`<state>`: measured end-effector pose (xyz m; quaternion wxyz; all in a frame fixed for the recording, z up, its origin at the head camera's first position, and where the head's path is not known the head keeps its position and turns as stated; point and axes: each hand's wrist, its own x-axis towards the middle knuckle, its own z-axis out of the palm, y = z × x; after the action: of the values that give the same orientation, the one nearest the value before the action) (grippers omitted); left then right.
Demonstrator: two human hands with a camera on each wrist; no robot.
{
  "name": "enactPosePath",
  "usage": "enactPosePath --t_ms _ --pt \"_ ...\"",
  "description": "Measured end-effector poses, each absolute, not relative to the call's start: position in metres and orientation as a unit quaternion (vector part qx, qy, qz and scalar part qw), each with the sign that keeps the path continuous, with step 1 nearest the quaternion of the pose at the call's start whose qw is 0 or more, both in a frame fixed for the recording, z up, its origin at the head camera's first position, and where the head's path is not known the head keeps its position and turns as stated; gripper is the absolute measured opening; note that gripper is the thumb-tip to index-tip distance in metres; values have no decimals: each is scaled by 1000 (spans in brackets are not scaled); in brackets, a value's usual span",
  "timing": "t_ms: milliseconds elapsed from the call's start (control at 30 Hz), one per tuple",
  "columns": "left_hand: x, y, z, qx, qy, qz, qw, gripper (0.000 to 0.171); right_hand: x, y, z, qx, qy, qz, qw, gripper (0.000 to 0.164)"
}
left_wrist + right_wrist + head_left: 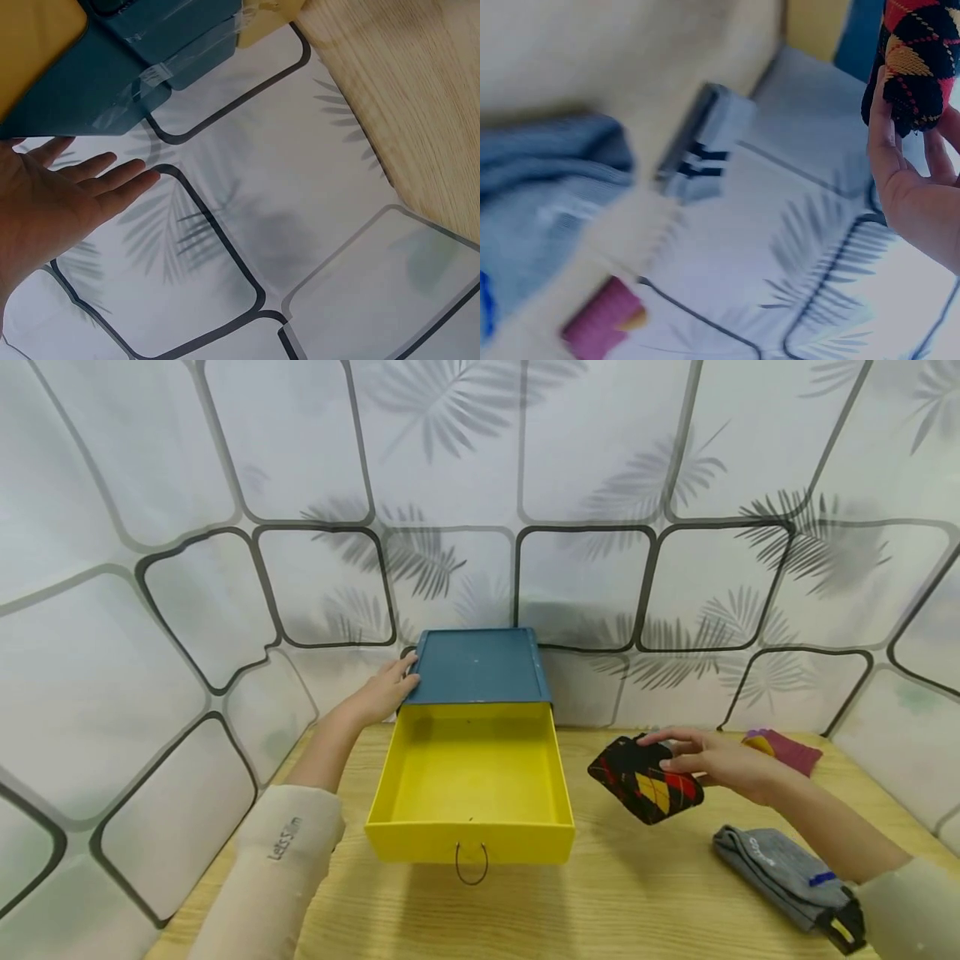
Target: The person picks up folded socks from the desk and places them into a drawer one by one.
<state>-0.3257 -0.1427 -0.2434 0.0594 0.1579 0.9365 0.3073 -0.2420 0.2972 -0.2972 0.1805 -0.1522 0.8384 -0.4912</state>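
My right hand (712,760) pinches a folded argyle sock (645,781), black with red and yellow diamonds, above the table to the right of the drawer. In the right wrist view the same sock hangs from the thumb and fingers at the upper right. My left hand (384,692) touches the left side of a blue drawer box (480,668) with its fingers straight. Its palm and spread fingers show in the left wrist view beside the box. The yellow drawer (469,843), with a thin loop handle (472,881), is pulled out and its inside is bare.
Folded grey socks (780,868) lie near the right forearm. A maroon sock (795,752) with a yellow patch lies behind the right hand. The right wrist view also shows a light grey sock (705,150) with black stripes. A patterned sheet (585,460) backs the wooden table (480,927).
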Motion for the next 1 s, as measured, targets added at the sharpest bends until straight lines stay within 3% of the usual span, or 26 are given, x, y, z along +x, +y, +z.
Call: enactPosePath --t_ms 600,1000 --pt "-328 -144 -244 153 943 290 61 53 -232 237 -204 -166 846 -489 135 52" --pt "-325 -142 -243 152 944 286 62 53 -230 171 -190 -196 830 -502 143 46"
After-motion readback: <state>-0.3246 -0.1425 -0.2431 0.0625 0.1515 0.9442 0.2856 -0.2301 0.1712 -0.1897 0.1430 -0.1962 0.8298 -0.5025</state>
